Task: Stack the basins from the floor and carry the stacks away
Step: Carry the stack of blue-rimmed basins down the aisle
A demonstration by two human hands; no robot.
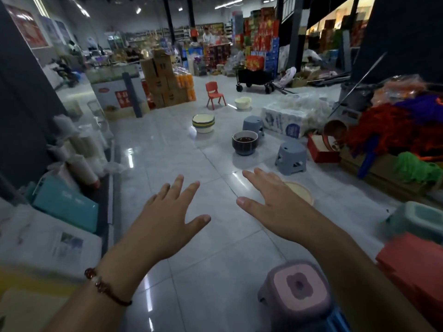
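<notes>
Head view: I see my left hand [167, 212] and right hand [271, 207] spread flat, fingers straight, holding nothing, above the glossy tiled floor [191, 248]. A shallow cream plastic basin [302, 192] lies just beyond my right hand; a stack of dark round basins [245, 142] stands farther ahead.

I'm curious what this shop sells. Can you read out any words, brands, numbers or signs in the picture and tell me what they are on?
None can be read.
Red sign on the white counter: characters too blurred.
Blue labels on the white wrapped packs: too small.
Stacked red boxes: gold print, blurred.
Cardboard cartons: dark marks, illegible.
Wall poster: blurred.
Printed sheet at left: blurred.
</notes>
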